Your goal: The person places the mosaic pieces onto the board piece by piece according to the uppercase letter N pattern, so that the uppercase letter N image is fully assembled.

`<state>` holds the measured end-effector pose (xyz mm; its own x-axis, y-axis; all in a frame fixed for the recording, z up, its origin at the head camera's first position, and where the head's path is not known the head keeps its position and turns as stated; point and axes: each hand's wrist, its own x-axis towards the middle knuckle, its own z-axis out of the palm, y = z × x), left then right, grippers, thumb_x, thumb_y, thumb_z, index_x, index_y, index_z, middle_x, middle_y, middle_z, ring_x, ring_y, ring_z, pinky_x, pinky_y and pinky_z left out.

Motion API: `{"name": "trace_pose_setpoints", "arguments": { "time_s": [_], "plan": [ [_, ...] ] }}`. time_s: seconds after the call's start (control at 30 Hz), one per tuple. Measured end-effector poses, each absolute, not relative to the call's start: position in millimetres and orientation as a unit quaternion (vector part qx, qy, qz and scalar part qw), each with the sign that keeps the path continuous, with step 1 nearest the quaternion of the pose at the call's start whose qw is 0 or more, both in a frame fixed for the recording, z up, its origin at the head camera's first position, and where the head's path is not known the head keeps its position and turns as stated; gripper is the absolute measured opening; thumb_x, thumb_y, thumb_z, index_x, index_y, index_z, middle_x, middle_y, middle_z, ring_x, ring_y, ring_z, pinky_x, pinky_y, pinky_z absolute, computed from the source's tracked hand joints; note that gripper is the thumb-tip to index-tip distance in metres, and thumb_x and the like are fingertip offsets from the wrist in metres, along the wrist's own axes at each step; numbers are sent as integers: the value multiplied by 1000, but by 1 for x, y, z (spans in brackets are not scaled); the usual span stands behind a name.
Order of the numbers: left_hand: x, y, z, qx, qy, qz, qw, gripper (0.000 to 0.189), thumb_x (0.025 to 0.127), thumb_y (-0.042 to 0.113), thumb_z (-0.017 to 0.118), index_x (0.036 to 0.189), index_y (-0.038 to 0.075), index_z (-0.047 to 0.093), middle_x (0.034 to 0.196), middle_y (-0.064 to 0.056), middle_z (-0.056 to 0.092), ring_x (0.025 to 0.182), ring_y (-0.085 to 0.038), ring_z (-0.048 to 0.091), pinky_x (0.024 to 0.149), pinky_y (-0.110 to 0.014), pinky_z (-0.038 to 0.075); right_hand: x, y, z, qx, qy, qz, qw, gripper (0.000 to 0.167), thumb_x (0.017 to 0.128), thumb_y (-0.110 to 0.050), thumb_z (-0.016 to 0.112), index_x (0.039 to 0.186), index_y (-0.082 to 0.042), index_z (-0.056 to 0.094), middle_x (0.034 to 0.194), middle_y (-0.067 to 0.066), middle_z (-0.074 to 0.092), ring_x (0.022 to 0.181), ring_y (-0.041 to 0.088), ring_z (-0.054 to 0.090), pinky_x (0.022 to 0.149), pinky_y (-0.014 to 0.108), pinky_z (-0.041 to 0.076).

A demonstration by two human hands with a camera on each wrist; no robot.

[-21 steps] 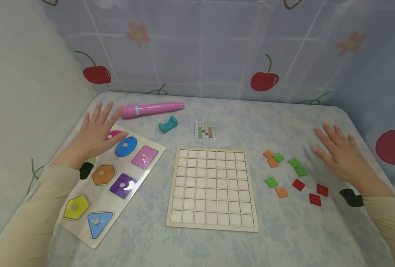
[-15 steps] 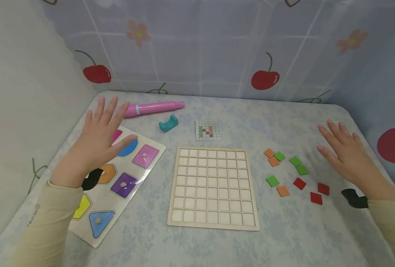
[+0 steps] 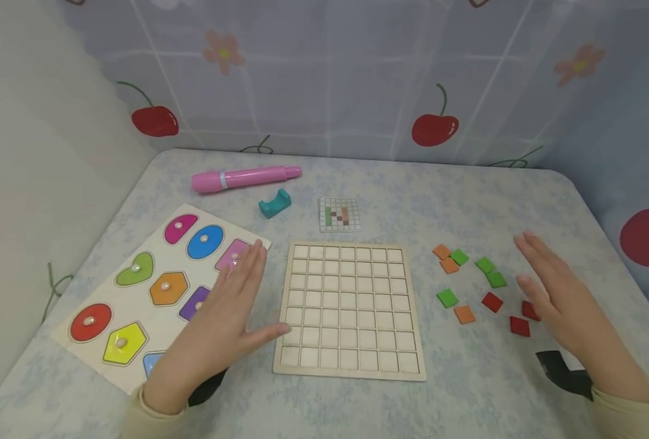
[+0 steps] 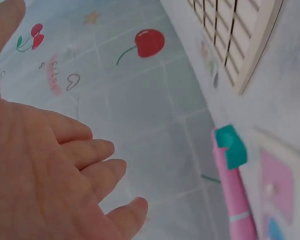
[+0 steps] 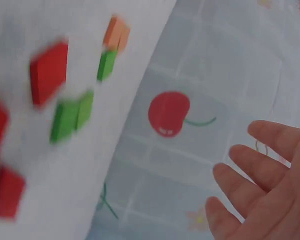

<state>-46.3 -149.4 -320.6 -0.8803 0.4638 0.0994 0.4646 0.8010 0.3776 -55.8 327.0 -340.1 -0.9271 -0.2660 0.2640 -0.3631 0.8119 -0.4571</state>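
Observation:
My left hand (image 3: 214,335) hovers between the knobbed shape puzzle (image 3: 154,329) and the wooden grid board (image 3: 351,373), fingers straight and thumb spread. Its thumb tip overlaps the board's left edge in the head view, and nothing is held. On the right, my right hand (image 3: 576,320) is raised beside the red tiles (image 3: 519,326) with straight fingers, partly covering one of them. Green tiles (image 3: 447,298) and orange tiles (image 3: 465,314) lie loose between that hand and the board. Both palms look bare in the wrist views. The board's cells hold no tiles.
Behind the board lies a small pattern card (image 3: 340,214) with coloured squares. A teal cradle-shaped piece (image 3: 275,203) and a pink pen-like stick (image 3: 247,177) lie at the back left. A cherry-printed curtain (image 3: 324,79) rises behind the table.
My left hand has come down and right, off the puzzle's upper shapes toward the board. My right hand has moved down toward the red tiles, its fingers now closer together. Tiles and board stay put.

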Motion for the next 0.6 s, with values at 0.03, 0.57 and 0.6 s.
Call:
{"name": "trace_pose_setpoints", "arguments": {
  "time_s": [0.03,0.57,0.6],
  "plan": [
    [-44,-146,-328,-243,-947,-208,-11,106,81,60,61,150,8,-1,156,-4,-4,140,-23,-3,109,-46,5,-53,322,-343,165,-945,269,88,58,98,-13,48,150,-14,22,153,14,17,137,35,16,102,63,10],
    [-37,-133,-393,-237,-920,-280,-137,126,64,61,75,148,-1,5,154,-12,0,140,-21,0,108,-48,11,-56,271,-386,17,-931,363,33,38,93,-22,61,127,-4,58,110,13,62,85,15,61,62,19,49],
    [-38,-133,-395,-243,-916,-285,-142,126,64,61,76,148,-1,5,154,-13,-1,140,-21,-1,109,-48,10,-55,271,-388,7,-929,369,30,38,93,-23,60,126,-4,58,109,12,62,85,11,61,63,18,49]
  ]
}}
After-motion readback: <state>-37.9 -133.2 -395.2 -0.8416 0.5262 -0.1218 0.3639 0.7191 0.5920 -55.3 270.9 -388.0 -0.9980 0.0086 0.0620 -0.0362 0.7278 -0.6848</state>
